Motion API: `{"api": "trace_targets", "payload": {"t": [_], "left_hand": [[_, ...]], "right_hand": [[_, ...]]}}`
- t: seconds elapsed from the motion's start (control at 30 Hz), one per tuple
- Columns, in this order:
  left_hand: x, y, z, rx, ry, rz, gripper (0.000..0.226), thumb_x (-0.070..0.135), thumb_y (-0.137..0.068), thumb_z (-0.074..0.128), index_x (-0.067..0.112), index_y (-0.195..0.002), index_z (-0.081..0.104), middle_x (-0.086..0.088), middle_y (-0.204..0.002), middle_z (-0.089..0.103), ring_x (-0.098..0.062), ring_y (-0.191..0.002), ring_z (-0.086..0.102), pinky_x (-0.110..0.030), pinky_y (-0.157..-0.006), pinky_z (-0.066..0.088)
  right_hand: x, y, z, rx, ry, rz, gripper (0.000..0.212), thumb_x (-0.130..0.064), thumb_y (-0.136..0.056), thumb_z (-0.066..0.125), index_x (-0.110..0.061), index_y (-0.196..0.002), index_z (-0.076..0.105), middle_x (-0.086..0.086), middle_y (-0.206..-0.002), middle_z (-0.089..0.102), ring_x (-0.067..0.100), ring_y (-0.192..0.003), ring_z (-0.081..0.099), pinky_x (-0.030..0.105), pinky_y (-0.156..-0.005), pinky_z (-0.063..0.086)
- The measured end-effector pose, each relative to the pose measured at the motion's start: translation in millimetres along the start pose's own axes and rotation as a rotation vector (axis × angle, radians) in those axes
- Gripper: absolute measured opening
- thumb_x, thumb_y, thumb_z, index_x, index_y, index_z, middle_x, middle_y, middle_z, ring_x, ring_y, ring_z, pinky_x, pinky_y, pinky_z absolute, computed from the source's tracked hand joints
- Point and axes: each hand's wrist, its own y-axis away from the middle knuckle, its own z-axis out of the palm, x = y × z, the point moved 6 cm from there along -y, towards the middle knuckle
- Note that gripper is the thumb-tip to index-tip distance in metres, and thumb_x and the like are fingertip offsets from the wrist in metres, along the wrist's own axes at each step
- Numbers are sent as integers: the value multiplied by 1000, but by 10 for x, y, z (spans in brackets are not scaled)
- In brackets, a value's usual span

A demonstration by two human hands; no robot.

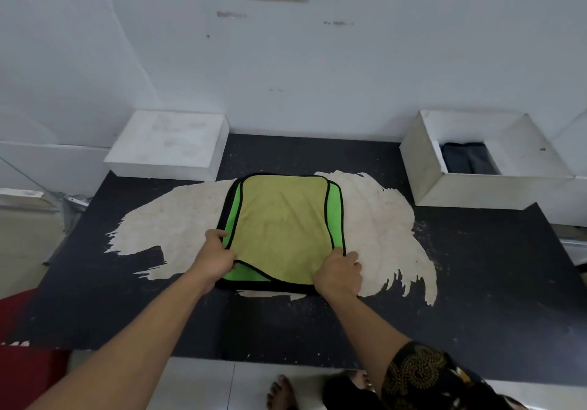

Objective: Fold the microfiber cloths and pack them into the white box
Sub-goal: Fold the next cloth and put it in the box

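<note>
Both forearms outstretched, left hand (215, 259) and right hand (338, 271) fingers pinching cloth (281, 225) near corners

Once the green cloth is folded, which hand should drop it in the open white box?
Right, probably. The open white box sits at the table's far right, on the same side as the right hand. The left hand would have to cross over the cloth. Both hands grip its near corners now.

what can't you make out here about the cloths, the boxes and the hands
Head view only:
- Open white box: its near wall hides most of the dark cloth inside; count unclear.
- Closed white box: contents hidden.
- Left hand and right hand: fingertips tucked under the green cloth.
</note>
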Motion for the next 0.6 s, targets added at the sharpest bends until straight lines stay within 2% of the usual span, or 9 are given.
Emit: {"api": "trace_targets", "payload": {"t": [0.1,0.17,0.33,0.47,0.6], "left_hand": [[115,31,5,5,3,36,44,-8,-87,39,16,-122,46,-9,-107,56,-19,-67,52,-27,-53,43],[180,37,43,-30,10,45,43,-11,-89,34,12,-119,55,-9,-117,51,-17,-61,49,-27,-53,42],[293,76,101,-91,77,52,48,-11,-93,35,7,-136,50,0,-130,45,-13,-65,47,-23,-53,43],[341,94,51,-102,63,82,51,-12,-92,38,7,-139,47,-6,-140,48,-15,-71,50,-21,-50,42],[324,106,18,-101,76,66,51,-12,-91,39,6,-138,47,-9,-136,52,-15,-67,50,-19,-46,43]], "right_hand": [[-106,47,-77,180,-12,-118,32,-18,-84,56,-16,-114,47,8,-118,42,25,-101,44,35,-85,42],[-192,77,-78,226,-61,-180,28,-22,-86,56,-19,-113,49,5,-116,41,23,-102,42,35,-86,40],[-216,6,23,112,-68,-92,36,-23,-86,56,-15,-118,42,9,-122,39,27,-109,42,38,-91,39],[-167,-140,-7,80,-39,-36,45,-13,-87,53,-10,-128,36,14,-127,46,30,-111,47,39,-89,42],[-115,-221,-10,14,-40,-5,27,-13,-87,52,-13,-113,45,9,-112,61,28,-103,53,36,-77,38]]}}
